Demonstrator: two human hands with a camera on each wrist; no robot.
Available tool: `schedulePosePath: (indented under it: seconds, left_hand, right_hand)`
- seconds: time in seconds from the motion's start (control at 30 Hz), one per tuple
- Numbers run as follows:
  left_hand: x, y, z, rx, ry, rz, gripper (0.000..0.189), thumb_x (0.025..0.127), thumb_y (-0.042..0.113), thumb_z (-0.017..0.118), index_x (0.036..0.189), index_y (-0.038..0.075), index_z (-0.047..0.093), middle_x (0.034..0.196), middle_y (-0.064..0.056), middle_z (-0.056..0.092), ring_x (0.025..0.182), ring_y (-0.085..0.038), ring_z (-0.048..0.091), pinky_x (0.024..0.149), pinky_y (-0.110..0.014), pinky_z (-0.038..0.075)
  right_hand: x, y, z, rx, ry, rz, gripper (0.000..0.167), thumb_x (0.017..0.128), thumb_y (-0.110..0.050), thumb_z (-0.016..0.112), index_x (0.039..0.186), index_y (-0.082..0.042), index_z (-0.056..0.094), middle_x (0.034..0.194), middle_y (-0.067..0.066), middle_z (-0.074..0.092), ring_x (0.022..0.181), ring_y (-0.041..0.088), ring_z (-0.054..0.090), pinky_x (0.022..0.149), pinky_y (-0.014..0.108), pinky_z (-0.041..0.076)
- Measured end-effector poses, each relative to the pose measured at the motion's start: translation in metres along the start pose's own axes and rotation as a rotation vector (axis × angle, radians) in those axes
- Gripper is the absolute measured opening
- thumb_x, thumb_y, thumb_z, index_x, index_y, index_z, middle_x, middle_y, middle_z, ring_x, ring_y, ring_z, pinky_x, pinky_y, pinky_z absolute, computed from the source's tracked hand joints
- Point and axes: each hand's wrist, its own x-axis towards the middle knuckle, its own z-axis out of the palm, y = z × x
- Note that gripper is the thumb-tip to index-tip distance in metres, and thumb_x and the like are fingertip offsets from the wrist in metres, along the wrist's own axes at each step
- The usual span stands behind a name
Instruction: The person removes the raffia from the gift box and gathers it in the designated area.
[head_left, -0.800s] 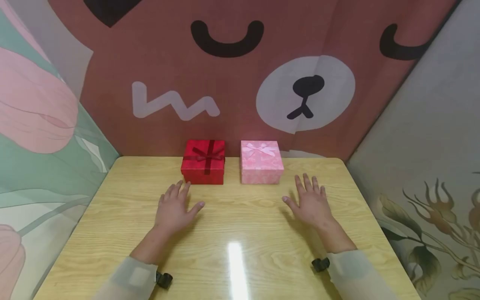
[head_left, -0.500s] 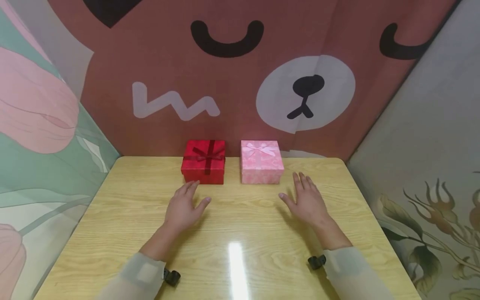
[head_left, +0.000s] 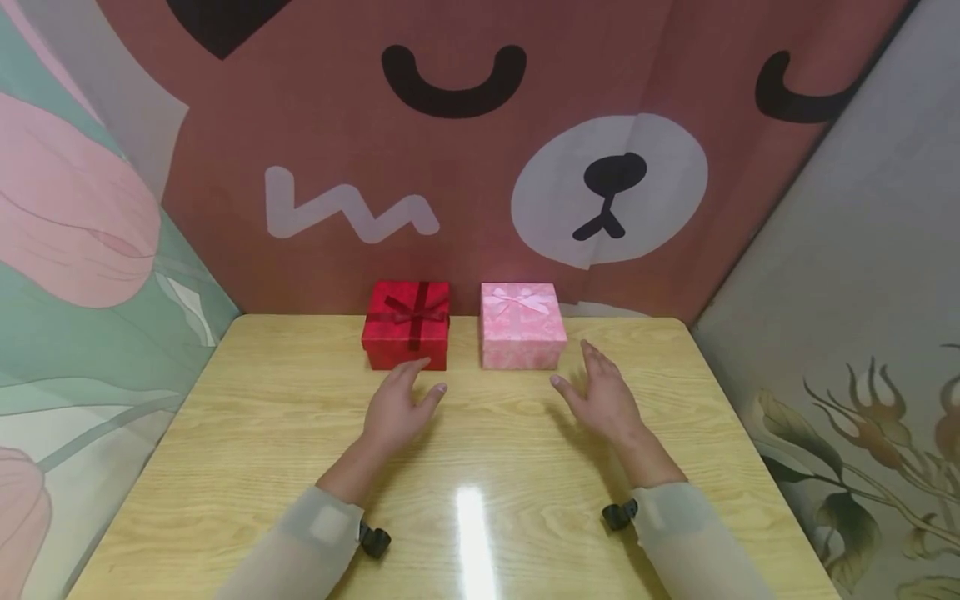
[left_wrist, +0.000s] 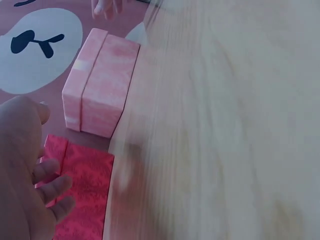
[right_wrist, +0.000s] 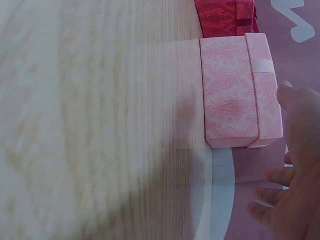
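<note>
Two lidded gift boxes stand side by side at the back of the table, a narrow gap between them. The red gift box (head_left: 407, 325) on the left has a dark red ribbon and bow; the pink gift box (head_left: 522, 325) on the right wears a pale pink bow. My left hand (head_left: 397, 408) hovers in front of the red box, fingers loosely bent, thumb spread, holding nothing. To the right of the pink box and a little in front of it is my right hand (head_left: 606, 400), its thumb apart from the fingers and nothing in its grasp.
The boxes are on a light wood-grain table (head_left: 525, 467) whose back edge meets a brown bear-print backdrop (head_left: 465, 192). Printed cloths hang at the left and right sides. A strip of light reflects off the tabletop near the front.
My left hand has moved rightward across the front of the red box. My right hand has shifted slightly left toward the pink box and turned inward. Both boxes stay in place.
</note>
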Motion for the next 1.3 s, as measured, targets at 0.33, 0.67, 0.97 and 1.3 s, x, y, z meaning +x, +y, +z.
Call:
schedulePosePath:
  seconds: [0.33,0.67,0.97,1.3]
  left_hand:
    - [0.019,0.016,0.018,-0.119,0.028,-0.003,0.058,0.099,0.043,0.069,0.146,0.01,0.059,0.142,-0.01,0.061,0.127,-0.033,0.061,0.104,-0.051,0.053]
    - [0.036,0.026,0.036,-0.202,0.025,-0.007,0.06,0.099,0.035,0.072,0.148,0.006,0.054,0.137,-0.012,0.065,0.123,-0.03,0.065,0.104,-0.043,0.054]
    - [0.05,0.035,0.048,-0.269,0.04,-0.012,0.06,0.098,0.027,0.074,0.149,0.003,0.052,0.142,-0.016,0.063,0.121,-0.033,0.067,0.103,-0.045,0.055]
    - [0.07,0.041,0.063,-0.264,0.015,-0.054,0.065,0.098,0.029,0.072,0.152,0.001,0.049,0.147,-0.016,0.058,0.118,-0.034,0.069,0.103,-0.046,0.055]
  right_hand:
    - [0.013,-0.006,0.006,0.067,-0.001,0.019,0.097,0.099,-0.063,0.057,0.165,-0.003,0.019,0.165,0.025,0.03,0.149,0.046,0.033,0.121,0.06,0.03]
    - [0.029,-0.008,0.011,0.112,0.003,0.037,0.094,0.1,-0.056,0.062,0.164,-0.001,0.02,0.164,0.025,0.032,0.147,0.046,0.036,0.12,0.059,0.033]
    - [0.039,-0.011,0.013,0.178,-0.019,0.075,0.096,0.1,-0.061,0.059,0.164,-0.002,0.02,0.157,0.029,0.041,0.144,0.046,0.041,0.118,0.059,0.036]
    - [0.048,-0.013,0.018,0.217,-0.033,0.116,0.098,0.098,-0.063,0.059,0.165,-0.002,0.019,0.154,0.028,0.046,0.143,0.045,0.043,0.119,0.059,0.034]
